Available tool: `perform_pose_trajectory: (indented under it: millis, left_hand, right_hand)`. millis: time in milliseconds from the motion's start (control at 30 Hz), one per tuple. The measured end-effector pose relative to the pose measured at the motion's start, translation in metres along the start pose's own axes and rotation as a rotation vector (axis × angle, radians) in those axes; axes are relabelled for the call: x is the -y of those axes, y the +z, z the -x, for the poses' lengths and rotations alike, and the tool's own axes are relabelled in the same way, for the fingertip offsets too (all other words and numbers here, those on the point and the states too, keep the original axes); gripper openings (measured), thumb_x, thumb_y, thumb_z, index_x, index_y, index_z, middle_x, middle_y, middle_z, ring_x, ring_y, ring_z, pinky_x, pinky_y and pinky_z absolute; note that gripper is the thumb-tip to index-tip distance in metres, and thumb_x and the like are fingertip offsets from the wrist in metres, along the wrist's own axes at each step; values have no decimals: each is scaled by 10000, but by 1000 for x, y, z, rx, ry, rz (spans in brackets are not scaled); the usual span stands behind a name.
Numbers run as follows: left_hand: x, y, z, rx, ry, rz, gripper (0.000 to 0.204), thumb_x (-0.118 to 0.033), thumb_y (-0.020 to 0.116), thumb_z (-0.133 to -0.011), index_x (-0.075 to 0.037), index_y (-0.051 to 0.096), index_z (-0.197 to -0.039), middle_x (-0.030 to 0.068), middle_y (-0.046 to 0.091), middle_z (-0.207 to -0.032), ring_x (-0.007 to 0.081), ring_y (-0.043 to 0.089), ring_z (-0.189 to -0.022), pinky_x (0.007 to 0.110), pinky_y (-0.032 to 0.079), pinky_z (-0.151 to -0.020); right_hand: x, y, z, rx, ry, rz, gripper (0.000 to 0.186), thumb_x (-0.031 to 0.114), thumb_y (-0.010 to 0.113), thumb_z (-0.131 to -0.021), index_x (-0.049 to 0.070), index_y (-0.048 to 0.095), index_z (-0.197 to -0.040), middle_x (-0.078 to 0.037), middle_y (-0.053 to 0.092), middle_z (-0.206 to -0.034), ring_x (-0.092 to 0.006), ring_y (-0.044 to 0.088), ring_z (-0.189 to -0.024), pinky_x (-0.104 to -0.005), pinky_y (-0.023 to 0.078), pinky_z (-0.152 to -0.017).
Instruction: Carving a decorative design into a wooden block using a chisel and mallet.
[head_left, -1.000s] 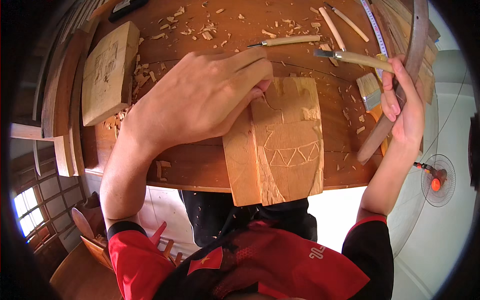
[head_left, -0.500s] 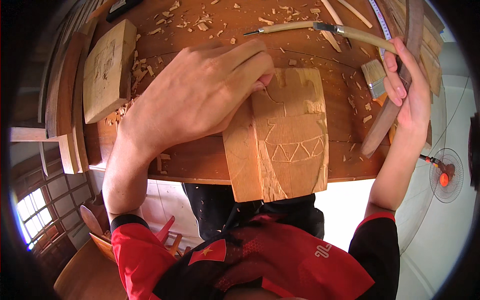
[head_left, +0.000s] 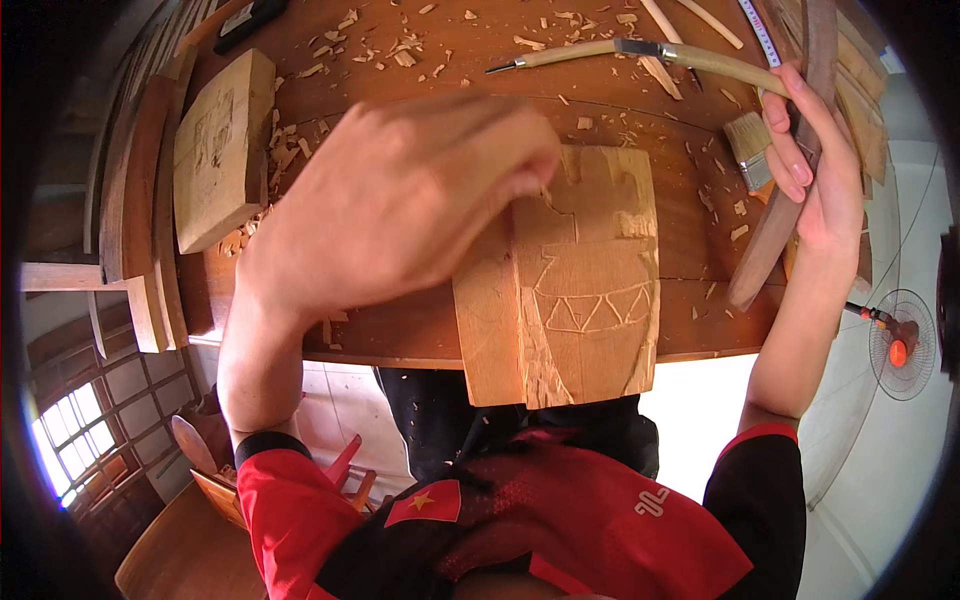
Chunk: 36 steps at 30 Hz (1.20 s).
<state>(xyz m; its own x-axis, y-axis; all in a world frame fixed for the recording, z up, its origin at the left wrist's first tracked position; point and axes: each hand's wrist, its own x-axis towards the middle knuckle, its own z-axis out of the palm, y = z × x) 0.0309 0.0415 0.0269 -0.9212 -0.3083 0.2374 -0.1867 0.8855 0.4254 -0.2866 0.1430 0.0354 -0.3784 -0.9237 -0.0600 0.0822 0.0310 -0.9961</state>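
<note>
A carved wooden board [head_left: 600,270], with a zigzag band and curved outlines cut into it, rests at the table's near edge and overhangs it. Over its far left part is my left hand [head_left: 400,190], slightly blurred, fingers pinched together at the carved groove. Whatever they hold, if anything, is too small to make out. My right hand [head_left: 815,165] grips a dark wooden bar [head_left: 765,250] and also has a chisel's wooden handle [head_left: 725,67] between thumb and fingers. The chisel's flat metal blade points left, over another slim carving tool [head_left: 565,56] with a wooden handle.
A thick wooden block [head_left: 222,150] with dark markings lies at the left, near stacked planks [head_left: 130,180]. A flat brush [head_left: 750,150], thin sticks [head_left: 710,22] and a measuring tape [head_left: 760,35] are at the right. Shavings litter the brown table [head_left: 390,325]. A fan [head_left: 900,345] stands beyond.
My left hand has shifted a little to the right, its fingertips still over the board. The board appears slightly nearer to me. My right hand keeps its hold on the bar and chisel.
</note>
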Motion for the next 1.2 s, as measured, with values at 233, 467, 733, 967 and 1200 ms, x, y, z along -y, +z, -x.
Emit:
perform_pose_trajectory:
  millis: [233,467,733,967,1200]
  left_hand:
    - [27,-5,2,-179,-162,-214,170,-28,639,-931,-58,717,-1079,128,713,-971,329,691,-900,385,548,-805]
    - [26,-2,1,-79,188,73,303,30,706,-684,-81,783,-956,50,737,-989,268,699,-914,381,562,-788]
    - [24,-11,10,-34,83,8,240,19,711,-703,-38,762,-931,67,738,-940,279,709,-841,387,570,-764]
    - [39,20,-1,-267,11,373,187,-83,580,-1035,19,721,-1105,135,752,-1042,250,745,-973,375,576,-875]
    - [29,29,-6,-220,8,643,221,-132,628,-1030,-1,727,-1179,102,765,-1086,193,725,-982,341,562,-920]
  right_hand:
    - [1,1,2,-7,-5,-3,290,245,667,-1009,35,625,-1205,-49,599,-831,-9,358,-431,-188,250,-361]
    - [2,1,2,-38,20,6,310,255,629,-1033,9,620,-1221,-25,577,-794,-10,347,-422,-187,250,-356]
    - [6,7,8,-43,37,42,225,229,636,-1029,40,636,-1150,-17,569,-734,-23,346,-406,-202,238,-352]
    - [31,58,40,138,-140,490,154,162,742,-942,26,671,-959,-80,657,-645,-45,425,-409,-223,308,-403]
    - [64,95,48,146,-177,833,175,167,707,-969,16,649,-902,-62,621,-618,-33,400,-419,-214,319,-432]
